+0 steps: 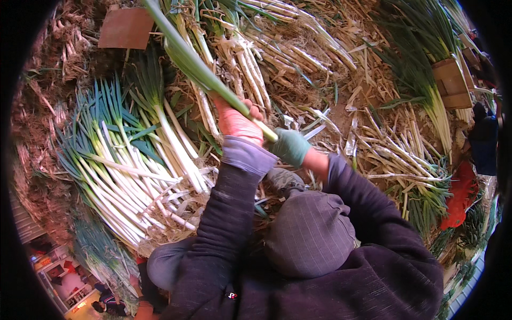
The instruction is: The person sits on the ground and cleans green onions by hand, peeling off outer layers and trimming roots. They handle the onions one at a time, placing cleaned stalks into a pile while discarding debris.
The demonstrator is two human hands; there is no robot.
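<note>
A long green onion [224,94] slants from the top edge down to the middle of the view. My left hand [241,122], reddish on its surface, is closed around its lower part. At the pale lower end is my right hand [290,148] in a green glove, touching or just beside the stalk; its fingers are turned away, so its hold is hidden. A heap of long green onions with white stalks [116,184] lies left of my arms. Dry, untrimmed onions with brown outer leaves [250,72] lie beyond my hands.
Loose onions [400,152] and a red bag or cloth [460,196] lie at the right. Cardboard pieces stand at the upper left [126,28] and upper right [452,82]. A shoe [286,180] rests below my hands. Another person [110,302] is at the lower left. Dry leaf litter covers the ground.
</note>
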